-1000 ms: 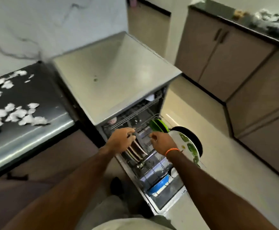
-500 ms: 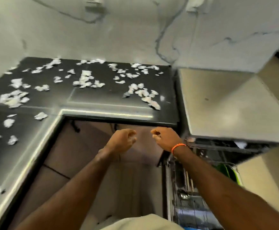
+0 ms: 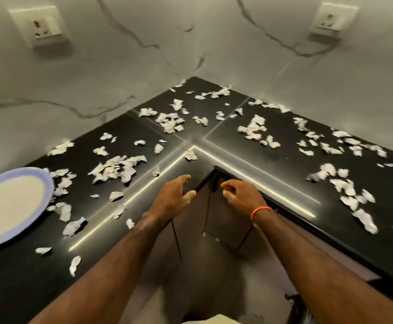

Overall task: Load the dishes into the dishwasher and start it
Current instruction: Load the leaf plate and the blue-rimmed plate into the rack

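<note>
The black counter (image 3: 272, 160) wraps an inside corner, and that corner serves as the landmark here; scraps of torn paper (image 3: 116, 167) lie scattered over it on both sides of the corner, and they are the widest hazard, since a sleeve or a dragged dish could sweep them to the floor or carry them stuck to a wet dish into the machine; well to the left of the corner, at the frame's edge, sits the plate (image 3: 10, 202), blue-rimmed with a pale centre, likely the next dish to load, with scraps touching its rim; lifted carelessly it could slip on the glossy top; the dishwasher itself is not in view; just in front of the corner hover the left hand (image 3: 173, 198) and the right hand (image 3: 241, 197), both with fingers loosely curled and holding nothing; a one-handed reach to the plate risks a weak grip.
</note>
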Demonstrator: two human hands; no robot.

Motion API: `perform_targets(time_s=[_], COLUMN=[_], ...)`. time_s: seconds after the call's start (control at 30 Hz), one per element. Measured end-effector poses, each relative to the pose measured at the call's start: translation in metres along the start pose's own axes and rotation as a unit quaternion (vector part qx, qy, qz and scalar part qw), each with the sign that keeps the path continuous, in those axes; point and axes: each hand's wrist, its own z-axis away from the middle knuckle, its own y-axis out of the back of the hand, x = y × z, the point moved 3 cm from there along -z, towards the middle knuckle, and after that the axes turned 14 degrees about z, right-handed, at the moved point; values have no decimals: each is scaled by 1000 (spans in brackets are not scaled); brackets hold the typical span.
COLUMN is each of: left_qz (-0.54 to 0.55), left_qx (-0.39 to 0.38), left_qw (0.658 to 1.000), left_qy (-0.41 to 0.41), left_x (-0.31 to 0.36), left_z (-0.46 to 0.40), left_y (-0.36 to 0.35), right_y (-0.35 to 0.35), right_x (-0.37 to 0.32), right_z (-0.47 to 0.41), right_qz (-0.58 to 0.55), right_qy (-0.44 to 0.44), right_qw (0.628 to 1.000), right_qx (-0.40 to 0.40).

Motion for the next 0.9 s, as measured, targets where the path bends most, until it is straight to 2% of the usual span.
perform_targets(time_s=[0.23, 0.4, 0.63, 0.9], left_qz=[-7, -2, -8, -8], left_qx=[107, 202, 327, 399], left_qw=[992, 971, 917, 860], left_qy=[65, 127, 230, 319], left_x=[-58, -89, -127, -175], left_z=[-4, 0, 28, 96], left_y=[70, 116, 177, 239], right_y=[-38, -66, -108, -149], right_x=[-87, -164, -268, -364], right_z=[-91, -152, -194, -197], right_qz=[-9, 19, 52, 88], right_qy=[108, 205, 350, 431], right_qw=[992, 972, 921, 877], right_qx=[-59, -115, -163, -194])
